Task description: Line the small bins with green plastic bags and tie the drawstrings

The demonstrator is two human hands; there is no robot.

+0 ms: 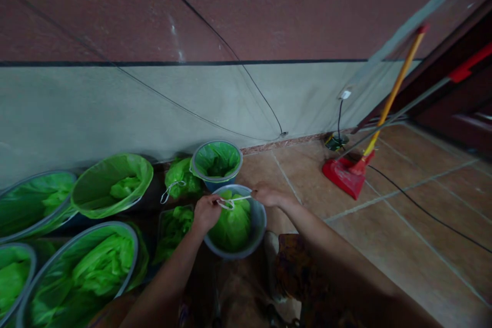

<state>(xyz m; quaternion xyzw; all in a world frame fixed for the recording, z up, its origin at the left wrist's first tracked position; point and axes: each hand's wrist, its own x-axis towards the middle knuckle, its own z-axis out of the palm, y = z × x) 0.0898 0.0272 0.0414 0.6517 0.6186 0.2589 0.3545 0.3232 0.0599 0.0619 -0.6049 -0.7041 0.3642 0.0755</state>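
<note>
A green plastic bag (232, 225), gathered at its top, sits inside a round grey bin (262, 223) in front of me. White drawstring (240, 198) stretches above the bag between my two hands, with a loop or knot near the left one. My left hand (207, 211) is closed on the drawstring at the bag's gathered neck. Off to the right, my right hand (267, 195) pinches the other end, pulled out taut over the bin's rim. Behind the bin stands another bin (217, 160) lined with a green bag.
Several green-lined bins (132, 238) stand on the left. A tied green bag (180, 178) with a white string lies by the wall. A red dustpan (348, 175) and a yellow-handled broom (395, 87) stand at right; a black cable (418, 195) crosses the tiles.
</note>
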